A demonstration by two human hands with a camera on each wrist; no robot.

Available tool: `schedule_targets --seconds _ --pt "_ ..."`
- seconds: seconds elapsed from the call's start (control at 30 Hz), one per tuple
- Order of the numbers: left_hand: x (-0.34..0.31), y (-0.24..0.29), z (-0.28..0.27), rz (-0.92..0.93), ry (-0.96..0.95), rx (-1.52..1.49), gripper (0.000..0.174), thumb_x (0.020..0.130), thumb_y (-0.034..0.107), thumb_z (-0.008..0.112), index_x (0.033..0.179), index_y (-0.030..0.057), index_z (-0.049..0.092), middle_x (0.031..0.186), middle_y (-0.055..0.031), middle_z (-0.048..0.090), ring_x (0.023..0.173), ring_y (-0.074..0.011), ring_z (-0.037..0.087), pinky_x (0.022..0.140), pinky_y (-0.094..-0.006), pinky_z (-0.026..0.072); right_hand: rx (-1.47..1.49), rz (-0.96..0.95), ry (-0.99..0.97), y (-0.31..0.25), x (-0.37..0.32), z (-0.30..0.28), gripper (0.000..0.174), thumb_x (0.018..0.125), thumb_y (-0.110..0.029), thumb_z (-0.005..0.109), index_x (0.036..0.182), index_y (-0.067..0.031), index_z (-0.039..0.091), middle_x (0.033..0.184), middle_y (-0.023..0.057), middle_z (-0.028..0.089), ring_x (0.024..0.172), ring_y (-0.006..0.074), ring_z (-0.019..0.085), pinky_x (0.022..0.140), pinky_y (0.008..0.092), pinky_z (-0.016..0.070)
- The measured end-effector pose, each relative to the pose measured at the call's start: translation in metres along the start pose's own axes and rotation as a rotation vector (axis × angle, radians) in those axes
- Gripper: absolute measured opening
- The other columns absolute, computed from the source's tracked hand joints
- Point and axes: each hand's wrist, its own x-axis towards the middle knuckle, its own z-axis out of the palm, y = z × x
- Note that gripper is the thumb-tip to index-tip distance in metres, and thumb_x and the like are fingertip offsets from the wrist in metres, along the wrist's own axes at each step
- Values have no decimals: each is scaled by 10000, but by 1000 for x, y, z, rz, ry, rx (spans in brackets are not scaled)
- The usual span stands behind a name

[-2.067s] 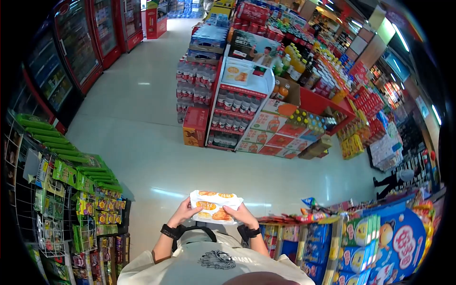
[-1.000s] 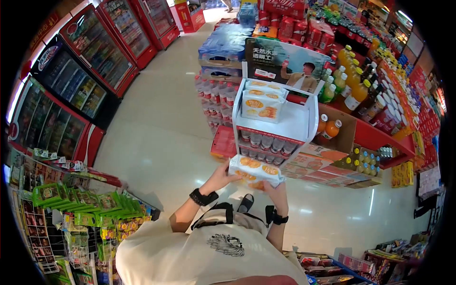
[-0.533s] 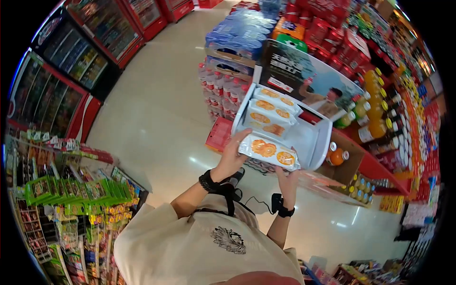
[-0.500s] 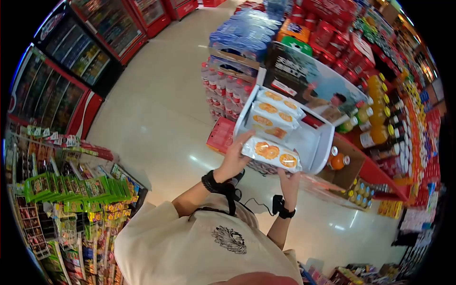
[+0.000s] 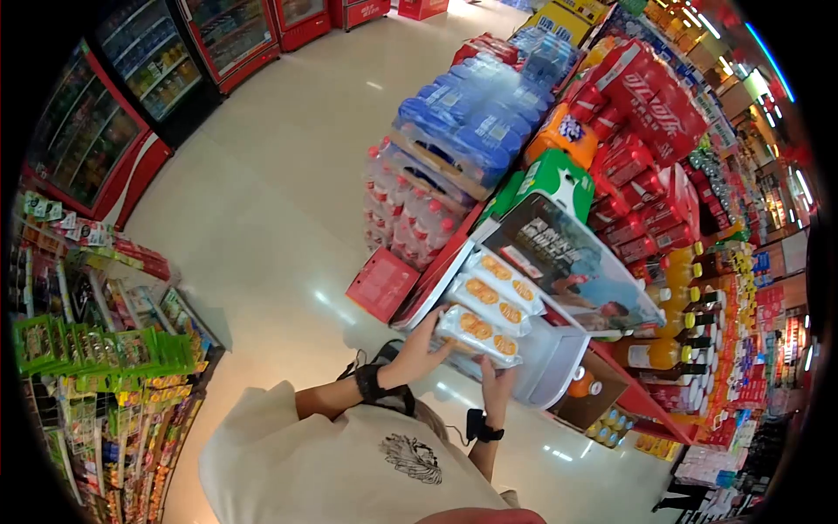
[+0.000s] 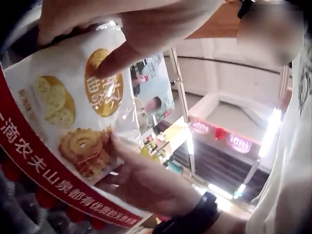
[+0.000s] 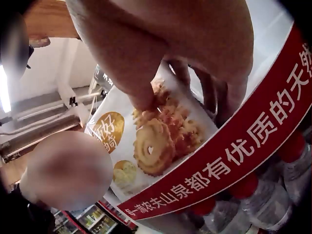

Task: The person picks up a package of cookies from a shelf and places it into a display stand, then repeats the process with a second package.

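Where the front pack sits: by the near edge of the display tray, just in front of two matching packs (image 5: 494,303), whether touching them I cannot tell; the front pack (image 5: 476,336) is behind a red lettered strip (image 7: 234,156) that hides its lower edge.
Front pack, handling: best guided by both ends at once, evenly, and squared to its neighbours; a light pinch should spare the biscuits, since the soft film could crease or the contents crack under a hard squeeze. Thumbs and fingers would do well to slip clear one end at a time, so the wrapper does not drag.
Front pack, looks: glossy white film with orange ovals, pale lettering, and printed round, ridged biscuits; its crimped end shows crinkled and clear beside the left hand's thumb.
Left hand (image 5: 417,354): clamped on one end, thumb pressed on the printed face.
Right hand (image 5: 499,384): clamped on the other end, thumb on the biscuit picture, other fingers bent.
Display tray (image 5: 546,362): white, rounded at the corner, packs gathered toward the left-hand side.
Under the strip: clear bottles (image 7: 270,200) with red caps.
Behind the tray: a poster (image 5: 567,262) showing a person, then red drink packs (image 5: 650,105).
Beside the stand: a red carton (image 5: 381,284) on the floor.
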Motion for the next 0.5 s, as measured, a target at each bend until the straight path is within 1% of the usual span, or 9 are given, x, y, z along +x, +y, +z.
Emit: schedule_targets --seconds 0.07,0.13,0.17,0.2,0.23,0.33,0.4,0.47,0.5 --pt "4 -1 -3 -64 -57 -155 642 854 5 610 1415 -22 298 1338 -182 446 1249 -215 445 1039 -340 366 -5 -28 -12 0 3 1 309 884 -59 637 1160 38 540 1019 103 661 908 158 638 826 301 486" --pt "6 8 -7 -43 -88 -171 667 854 31 621 1419 -31 272 1337 -194 436 1258 -219 428 1043 -343 358 5 5 10 -6 2 2 303 877 -62 648 1149 36 553 1016 99 662 908 152 635 824 299 484" --pt "6 12 -9 -39 -114 -114 695 852 44 628 1427 -36 245 1346 -201 422 1272 -228 410 1051 -346 346 -121 -70 7 -9 2 2 301 857 -68 676 1122 32 575 1011 91 661 906 146 625 830 303 479" --pt "6 15 -12 -31 -138 -53 725 851 57 635 1435 -42 217 1355 -209 409 1286 -237 392 1059 -349 333 -124 15 -30 -1 3 1 325 823 -79 719 1104 24 592 1004 82 660 901 148 615 833 308 474" --pt "2 18 -14 -10 -156 -27 757 843 60 637 1426 -65 170 1383 -260 337 1327 -315 338 1093 -372 277 -148 -16 -8 7 2 -1 317 818 -56 716 1097 29 593 990 86 664 880 145 620 807 303 484" --pt "2 63 -29 113 -153 -19 774 846 59 630 1435 -63 143 1446 -275 261 1372 -338 274 1119 -379 232 -231 -88 27 19 6 1 323 799 -33 728 1085 36 595 975 94 668 857 144 626 781 299 493" --pt "9 66 -32 170 -145 -19 727 835 53 634 1428 -28 221 1488 -260 220 1393 -373 242 1132 -407 213 -292 -119 45 17 5 5 336 785 -33 742 1080 38 597 975 97 667 855 146 625 780 300 493" --pt "19 75 -40 299 -253 300 633 817 52 644 1375 11 350 1484 -230 255 1392 -418 228 1137 -440 210 -203 -150 157 12 4 14 343 770 -41 758 1066 37 604 992 99 665 852 145 626 775 298 494" --pt "24 73 -40 350 -268 373 530 788 65 666 1278 35 467 1415 -207 362 1359 -427 272 1125 -465 244 -212 -122 136 9 4 14 360 762 -55 770 1070 31 605 1016 104 659 854 159 632 778 310 497"
